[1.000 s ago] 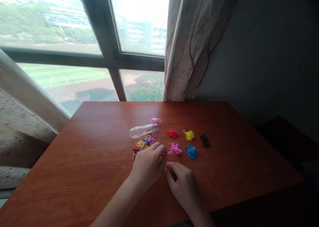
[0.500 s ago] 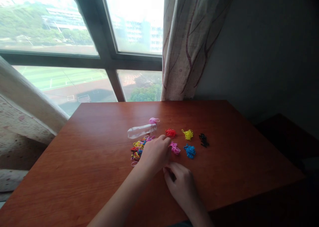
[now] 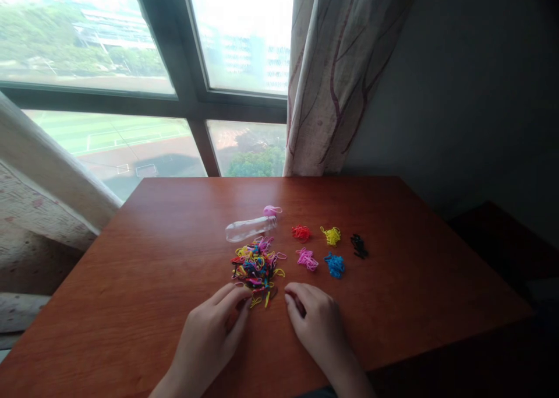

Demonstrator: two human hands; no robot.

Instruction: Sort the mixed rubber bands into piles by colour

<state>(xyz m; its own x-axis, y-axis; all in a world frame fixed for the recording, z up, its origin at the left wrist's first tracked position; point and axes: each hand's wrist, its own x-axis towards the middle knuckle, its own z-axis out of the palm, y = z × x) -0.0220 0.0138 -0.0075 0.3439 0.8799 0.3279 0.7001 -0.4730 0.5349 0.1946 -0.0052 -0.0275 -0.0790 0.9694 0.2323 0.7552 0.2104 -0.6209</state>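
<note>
The rubber bands [image 3: 257, 264] look light, soft and stretchy, best pinched by a loose loop; they lie tangled in a many-coloured pile on the counter [image 3: 131, 281]. From here, the left hand [image 3: 213, 325] curls at its near edge, apart from the curled right hand [image 3: 318, 315]; I can't tell whether either grips anything.

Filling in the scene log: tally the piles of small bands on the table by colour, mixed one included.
Mixed-colour pile: 1
Red pile: 1
Yellow pile: 1
Pink pile: 1
Blue pile: 1
Black pile: 1
Total: 6 piles
</note>
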